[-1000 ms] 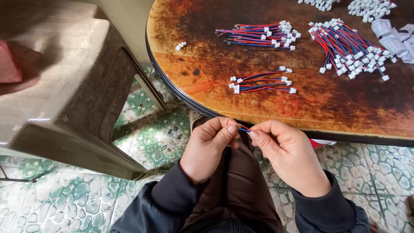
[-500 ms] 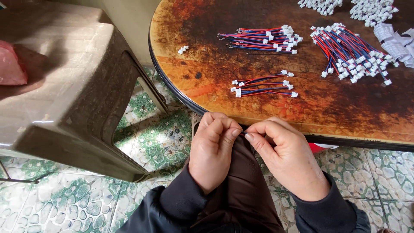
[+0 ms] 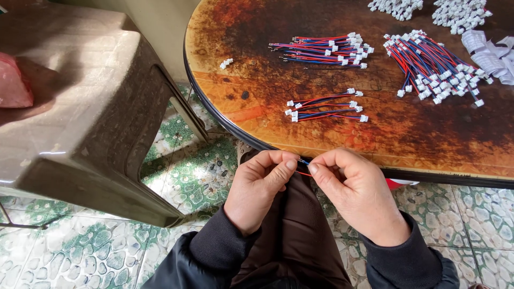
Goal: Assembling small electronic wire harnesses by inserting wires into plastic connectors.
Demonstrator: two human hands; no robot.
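My left hand [image 3: 261, 184] and my right hand [image 3: 353, 190] meet fingertip to fingertip below the edge of the round brown table [image 3: 257, 80], over my lap. Between them they pinch a short red and blue wire [image 3: 304, 167], mostly hidden by the fingers. On the table just beyond lie a few finished red and blue wires with white connectors [image 3: 325, 105]. Farther back sit a neat bundle of the same wires [image 3: 326, 51] and a bigger loose pile [image 3: 436, 67].
A single white connector [image 3: 226, 63] lies at the table's left. Heaps of white connectors [image 3: 459, 12] and white paper strips [image 3: 490, 51] sit at the far right. A grey plastic stool [image 3: 80, 107] stands to my left on green patterned floor tiles [image 3: 198, 171].
My hands have stayed together below the table edge, shifting slightly; the fingers have worked along the small wire. The view has drifted a little.
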